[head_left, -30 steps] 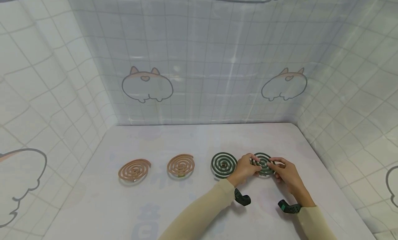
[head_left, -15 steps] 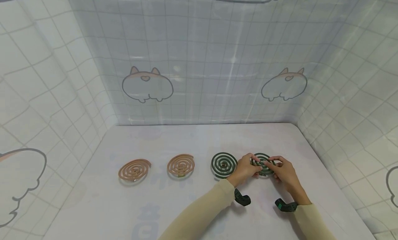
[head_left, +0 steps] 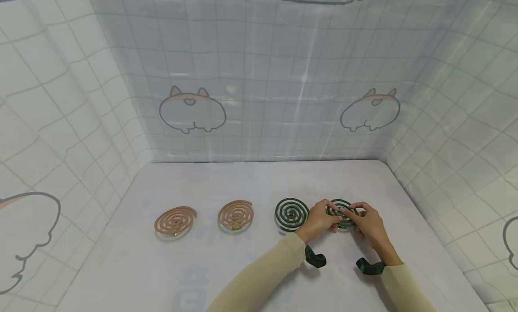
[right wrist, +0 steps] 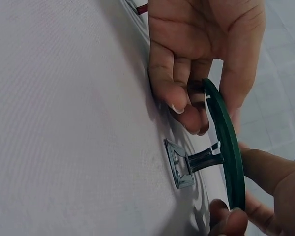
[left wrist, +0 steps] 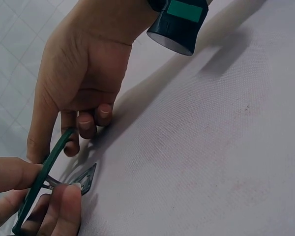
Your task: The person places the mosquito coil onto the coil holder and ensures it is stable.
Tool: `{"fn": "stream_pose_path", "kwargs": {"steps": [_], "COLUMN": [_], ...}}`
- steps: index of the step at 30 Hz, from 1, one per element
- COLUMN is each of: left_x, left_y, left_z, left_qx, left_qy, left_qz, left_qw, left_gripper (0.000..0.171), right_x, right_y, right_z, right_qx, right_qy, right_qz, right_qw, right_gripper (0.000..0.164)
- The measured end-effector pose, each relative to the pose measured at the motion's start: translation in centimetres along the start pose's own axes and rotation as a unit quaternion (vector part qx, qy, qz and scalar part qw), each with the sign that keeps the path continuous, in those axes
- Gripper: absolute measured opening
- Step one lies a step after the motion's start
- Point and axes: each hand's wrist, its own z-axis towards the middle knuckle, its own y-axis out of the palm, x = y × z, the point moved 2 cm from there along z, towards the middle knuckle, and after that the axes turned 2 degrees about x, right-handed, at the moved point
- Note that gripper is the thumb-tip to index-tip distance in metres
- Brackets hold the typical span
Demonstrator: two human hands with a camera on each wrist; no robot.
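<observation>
A dark green mosquito coil (head_left: 343,223) lies under both hands at the right end of a row of coils. My left hand (head_left: 319,220) grips its left edge, and my right hand (head_left: 371,226) grips the right edge with thumb and fingers. The right wrist view shows the coil (right wrist: 230,147) edge-on, raised above the table on a small metal stand (right wrist: 201,160). One foot of that stand (left wrist: 87,178) also appears in the left wrist view, close to the left fingers. Just left of my left hand sits a second green mosquito coil (head_left: 291,214), partly covered by it.
Two orange-brown mosquito coils (head_left: 235,214) stand in the left half of the white table (head_left: 133,267). They look raised, with shadows beneath. Grid-patterned sheeting (head_left: 267,91) rises at the back and both sides. Each wrist carries a black device (head_left: 314,257).
My right hand and wrist have shifted slightly left, the thumb reaching further over the green coil. My left hand and the other coils have stayed put.
</observation>
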Motion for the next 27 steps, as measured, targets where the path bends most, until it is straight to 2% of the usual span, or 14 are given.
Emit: {"fn": "stream_pose_path", "kwargs": {"steps": [8, 16, 22, 27], "left_x": [0.1, 0.0, 0.3, 0.6], "left_y": [0.0, -0.4, -0.7, -1.0], "left_z": [-0.2, -0.4, -0.4, -0.3], "left_qx": [-0.005, -0.013, 0.002, 0.017], "left_qy": [0.005, 0.026, 0.049, 0.073], "left_qz": [-0.001, -0.008, 0.013, 0.051], "left_qw": [1.0000, 0.9995, 0.9987, 0.9958], "left_gripper": [0.021, 0.023, 0.024, 0.027], "right_x": [0.8, 1.4, 1.2, 1.3], "right_y": [-0.6, -1.1, -1.2, -1.2], "right_z": [0.0, -0.1, -0.2, -0.3], "right_qx": [-0.028, -0.043, -0.045, -0.043], "right_qy": [0.000, -0.003, -0.009, -0.007], "right_qz": [0.047, 0.079, 0.086, 0.091], "right_qw": [0.998, 0.996, 0.995, 0.995], "right_gripper": [0.056, 0.056, 0.055, 0.053]}}
